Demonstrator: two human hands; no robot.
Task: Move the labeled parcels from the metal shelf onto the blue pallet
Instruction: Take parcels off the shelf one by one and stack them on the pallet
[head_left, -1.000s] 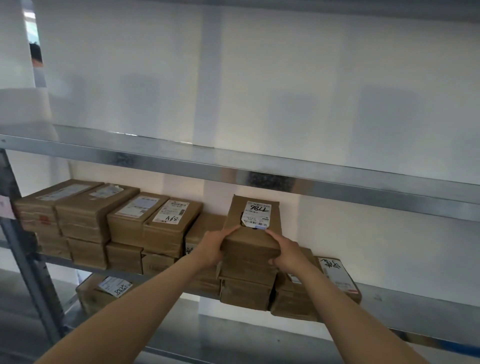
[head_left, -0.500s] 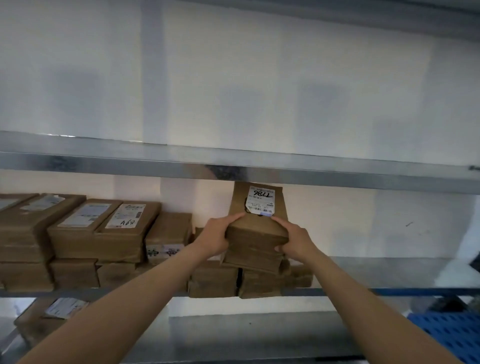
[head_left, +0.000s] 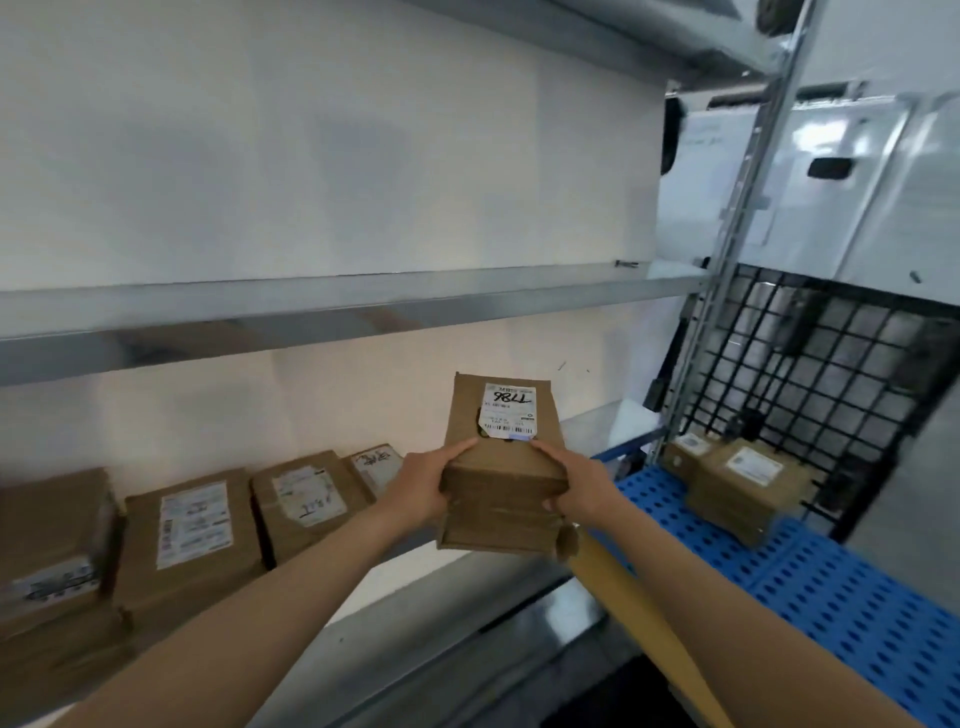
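Two brown parcels stacked (head_left: 501, 483), clamped from either side between left hand (head_left: 422, 486) and right hand (head_left: 581, 483), thumbs on top, fingers wrapped under; held in the air in front of the metal shelf (head_left: 332, 322), clear of its boards, near the shelf's right end. White label (head_left: 509, 410) on the top parcel, handwritten digits and a barcode, facing up. On the shelf board to the left: remaining parcels (head_left: 197, 530) in a row, each labelled, some stacked, blurred at the far left. To the right, past the grey upright (head_left: 727, 249): blue pallet (head_left: 841, 603), perforated surface, already carrying a small group of parcels (head_left: 737, 480) at its far end against a black wire grid (head_left: 831, 374). Compared with half a second ago: view swung to the right, pallet now largely in frame instead of a corner only; held stack lifted off the pile beneath and carried rightward, away from the shelf row; same two-handed grip on the same stack; shelf parcels now lower left rather than level with the hands.
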